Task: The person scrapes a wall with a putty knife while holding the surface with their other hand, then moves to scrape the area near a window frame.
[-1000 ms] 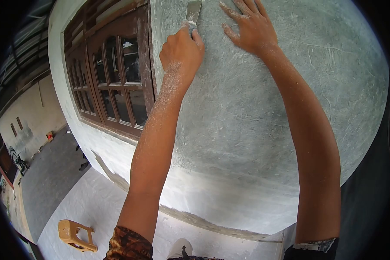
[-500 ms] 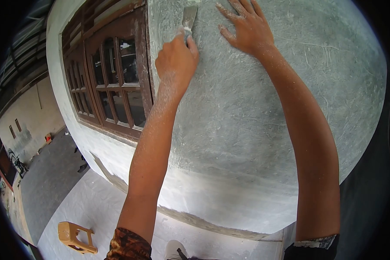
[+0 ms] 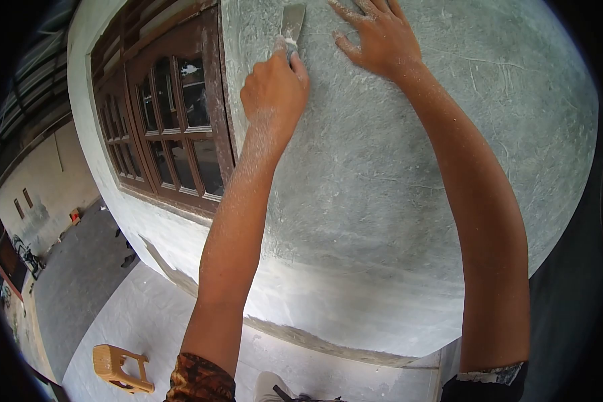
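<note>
My left hand (image 3: 275, 87) is wrapped round the handle of a scraper (image 3: 293, 21), whose flat metal blade points up and lies against the grey wall (image 3: 362, 201) beside the window frame. White dust covers the fingers and forearm. To the right, my right hand (image 3: 382, 40) rests on the same wall with its fingers spread and dusty, holding nothing. The tips of some of its fingers are cut off by the top edge of the view.
A brown wooden window (image 3: 174, 127) with glass panes is set in the wall at the left. Below, a yellow-brown plastic stool (image 3: 122, 368) stands on the pale floor (image 3: 181, 328). A shoe (image 3: 269, 387) shows at the bottom edge.
The view has shifted slightly. Both hands keep nearly the same places, the left still round the scraper and the right still spread on the wall.
</note>
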A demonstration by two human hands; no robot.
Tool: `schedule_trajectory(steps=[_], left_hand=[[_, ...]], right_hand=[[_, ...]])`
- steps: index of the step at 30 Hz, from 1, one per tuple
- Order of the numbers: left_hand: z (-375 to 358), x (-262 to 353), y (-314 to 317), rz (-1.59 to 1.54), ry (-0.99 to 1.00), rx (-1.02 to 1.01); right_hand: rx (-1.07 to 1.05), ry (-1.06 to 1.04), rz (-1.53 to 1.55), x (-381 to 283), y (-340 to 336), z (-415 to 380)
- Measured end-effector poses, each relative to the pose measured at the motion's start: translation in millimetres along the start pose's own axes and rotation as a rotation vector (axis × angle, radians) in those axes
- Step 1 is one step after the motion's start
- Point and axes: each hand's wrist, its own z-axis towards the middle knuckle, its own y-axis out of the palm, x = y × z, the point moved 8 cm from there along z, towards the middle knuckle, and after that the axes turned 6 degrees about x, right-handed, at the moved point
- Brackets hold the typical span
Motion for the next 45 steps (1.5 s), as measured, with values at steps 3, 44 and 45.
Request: schedule_trajectory(steps=[3, 44, 45], left_hand=[[9, 9, -10, -0.017, 0.124, 0.164], [23, 19, -13, -0.079, 0.020, 0.035], [24, 19, -13, -0.080, 0.019, 0.034]], right_hand=[[-0.014, 0.010, 0.013, -2, -2, -1], [-0.079, 0.019, 0.019, -2, -5, -2], [-0.081, 0.018, 0.018, -2, -5, 0]])
